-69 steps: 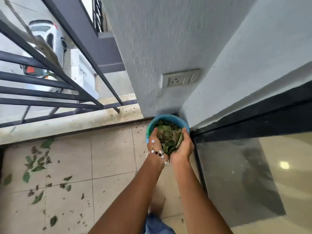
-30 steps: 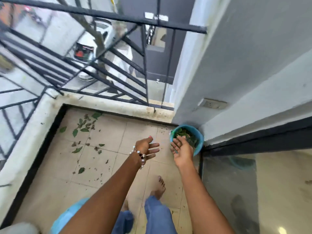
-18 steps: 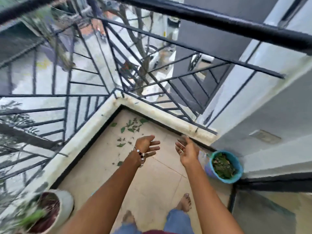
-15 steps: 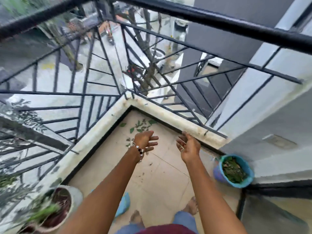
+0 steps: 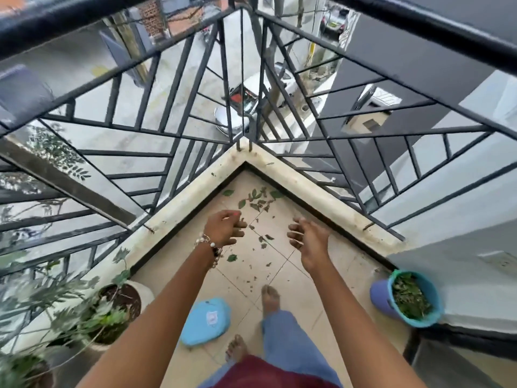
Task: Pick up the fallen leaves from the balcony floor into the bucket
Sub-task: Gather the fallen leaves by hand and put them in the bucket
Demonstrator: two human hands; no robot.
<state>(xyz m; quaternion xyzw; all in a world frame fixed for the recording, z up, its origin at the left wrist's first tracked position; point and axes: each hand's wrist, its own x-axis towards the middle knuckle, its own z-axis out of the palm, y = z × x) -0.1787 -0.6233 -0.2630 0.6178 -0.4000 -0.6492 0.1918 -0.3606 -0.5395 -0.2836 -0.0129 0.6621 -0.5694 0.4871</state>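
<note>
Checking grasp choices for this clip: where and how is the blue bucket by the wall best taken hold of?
Grip the bucket by its open rim, coming from above on the floor side, since the wall blocks its far side. No handle shows, and the leaves fill it, so fingers should hook over the rim's edge. Both hands, left and right, hold nothing.

Scattered corner leaves (image 5: 256, 198); leaf-filled blue bucket (image 5: 378, 296)

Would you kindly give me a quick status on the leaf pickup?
Left hand and right hand empty, loosely curled. Leaves lie in the floor corner; bucket right, partly filled. Nothing blocking.
</note>
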